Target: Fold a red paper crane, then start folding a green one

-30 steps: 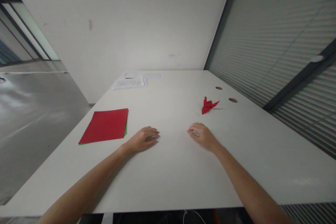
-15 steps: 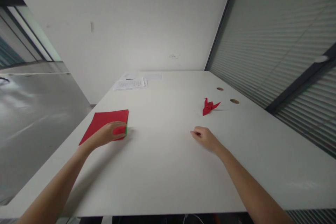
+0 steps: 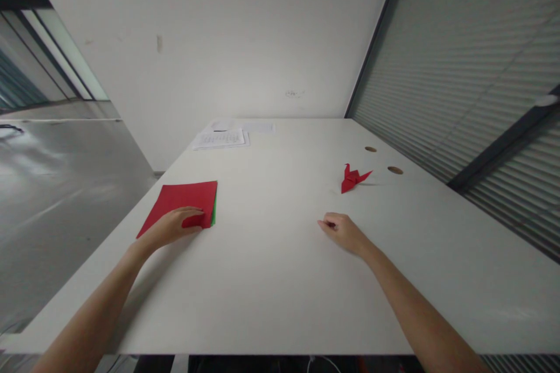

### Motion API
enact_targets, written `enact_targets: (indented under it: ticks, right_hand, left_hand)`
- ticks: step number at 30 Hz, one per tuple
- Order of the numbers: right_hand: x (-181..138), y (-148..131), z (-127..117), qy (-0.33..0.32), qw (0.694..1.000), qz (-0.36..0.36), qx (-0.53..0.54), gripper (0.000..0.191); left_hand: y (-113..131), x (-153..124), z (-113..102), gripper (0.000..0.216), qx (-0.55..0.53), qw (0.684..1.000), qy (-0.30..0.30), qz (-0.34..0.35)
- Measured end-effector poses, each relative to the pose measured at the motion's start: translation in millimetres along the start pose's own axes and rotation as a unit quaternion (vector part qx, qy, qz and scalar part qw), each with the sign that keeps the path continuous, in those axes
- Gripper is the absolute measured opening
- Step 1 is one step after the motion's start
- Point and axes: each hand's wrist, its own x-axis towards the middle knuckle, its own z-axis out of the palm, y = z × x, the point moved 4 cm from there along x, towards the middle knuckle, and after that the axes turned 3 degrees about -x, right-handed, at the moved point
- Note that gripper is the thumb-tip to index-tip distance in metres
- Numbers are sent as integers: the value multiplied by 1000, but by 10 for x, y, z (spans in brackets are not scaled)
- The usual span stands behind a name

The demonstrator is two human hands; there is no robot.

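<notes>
Reaching w/ the left hand (image 3: 175,226) onto the red paper stack (image 3: 184,205) near the tabletop (image 3: 280,280) left edge — fingers flat and spread on the top sheet's near corner, green sheet peeking out underneath. Nothing lifted yet, by the look of it. Right hand (image 3: 343,230) rests loosely curled on bare tabletop mid-right, holding nothing. One folded red crane (image 3: 353,178) sits finished toward the right edge, so approx. one piece done; next sheet not yet pulled or creased.

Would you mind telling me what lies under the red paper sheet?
A green sheet peeks out along the red sheet's right edge. Whether more sheets lie beneath is hidden.
</notes>
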Motion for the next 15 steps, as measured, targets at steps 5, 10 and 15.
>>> enact_targets:
  ticks: [5, 10, 15]
  right_hand:
    - [2, -9, 12, -8, 1000, -1, 1, 38]
    - [3, -34, 13, -11, 1000, -1, -1, 37]
    - [2, -30, 18, -18, 1000, -1, 0, 36]
  left_hand:
    - [26, -34, 3, 55, -15, 1000, 0, 6]
    - [68, -49, 9, 42, -33, 999, 10, 0]
    - [69, -42, -20, 35, -53, 996, 59, -47]
